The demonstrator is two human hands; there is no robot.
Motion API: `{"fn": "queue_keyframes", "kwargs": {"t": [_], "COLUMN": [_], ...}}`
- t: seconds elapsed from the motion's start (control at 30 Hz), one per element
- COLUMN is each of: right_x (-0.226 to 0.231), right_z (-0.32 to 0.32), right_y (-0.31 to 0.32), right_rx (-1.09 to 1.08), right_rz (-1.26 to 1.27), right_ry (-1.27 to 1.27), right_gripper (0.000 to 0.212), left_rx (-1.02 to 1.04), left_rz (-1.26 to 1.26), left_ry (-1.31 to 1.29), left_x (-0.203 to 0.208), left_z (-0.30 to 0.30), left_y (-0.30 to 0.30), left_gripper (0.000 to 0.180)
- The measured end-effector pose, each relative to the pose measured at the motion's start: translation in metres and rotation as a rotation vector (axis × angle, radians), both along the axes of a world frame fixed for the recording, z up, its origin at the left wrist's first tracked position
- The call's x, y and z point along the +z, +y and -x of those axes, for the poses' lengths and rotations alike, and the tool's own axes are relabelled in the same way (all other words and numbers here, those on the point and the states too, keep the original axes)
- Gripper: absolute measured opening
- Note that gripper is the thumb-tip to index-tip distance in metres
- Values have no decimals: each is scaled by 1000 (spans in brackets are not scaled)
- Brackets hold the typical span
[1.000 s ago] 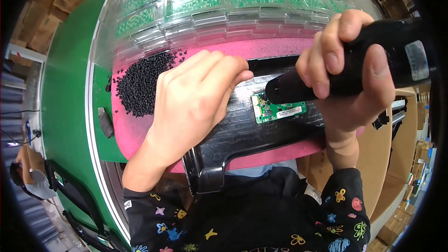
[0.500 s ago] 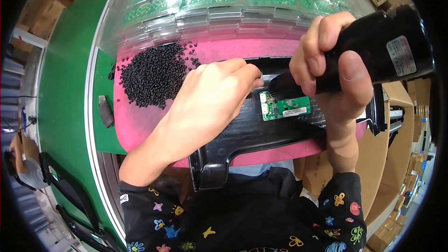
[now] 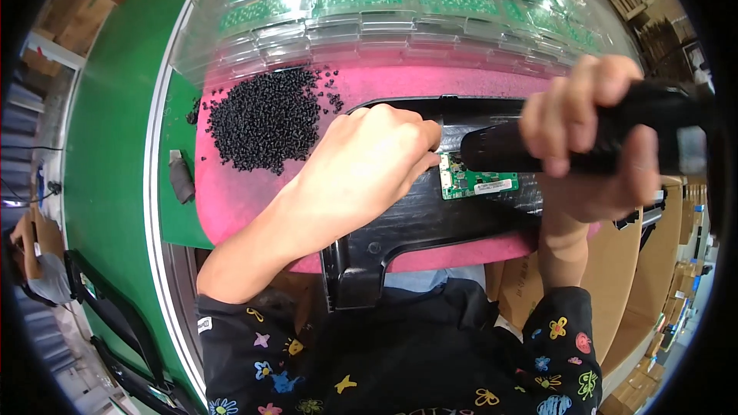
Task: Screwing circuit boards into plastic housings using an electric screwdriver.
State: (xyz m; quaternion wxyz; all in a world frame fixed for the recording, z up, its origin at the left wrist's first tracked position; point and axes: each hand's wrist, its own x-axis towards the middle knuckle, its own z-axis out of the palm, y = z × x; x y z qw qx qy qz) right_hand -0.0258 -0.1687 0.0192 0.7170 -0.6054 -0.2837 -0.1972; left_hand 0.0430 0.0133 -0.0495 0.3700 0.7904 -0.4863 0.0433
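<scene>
In my right hand [image 3: 580, 119] is a black electric screwdriver [image 3: 503, 146], its fingers wrapped round the body; both are partly blurred. The tool lies nearly level, its nose over the upper edge of a green circuit board [image 3: 465, 187] with white connectors and a white label. The board rests in a black plastic housing [image 3: 438, 223]. My left hand [image 3: 377, 154] is closed in a pinch beside the board's upper left corner. Whatever its fingertips hold is hidden. To its left lies a heap of small black pieces, apparently screws [image 3: 265, 123].
A pink mat [image 3: 231, 215] lies under the housing on a green table [image 3: 115, 146]. Clear plastic trays [image 3: 369, 23] of green boards are stacked behind. A dark grey roll [image 3: 181, 178] lies at the left. Cardboard boxes [image 3: 607, 269] stand at right. Another person [image 3: 38, 257] shows far left.
My right hand and the screwdriver have moved right, and the tool's back end has swung down toward level. The left hand keeps its place by the board; the whole view has shifted slightly.
</scene>
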Motion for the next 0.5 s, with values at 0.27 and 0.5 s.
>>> {"fn": "queue_keyframes", "kwargs": {"t": [0.27, 0.5], "right_x": [11, 14], "right_z": [18, 16], "right_y": [-13, -13], "right_rx": [62, 58], "right_rz": [-170, -104], "right_ry": [-127, -10], "right_gripper": [35, 38], "left_rx": [-121, -207], "left_rz": [157, 195], "left_ry": [-119, -151], "left_x": [1, 1], "left_z": [5, -1], "left_y": [-6, -5], "left_gripper": [15, 14]}}
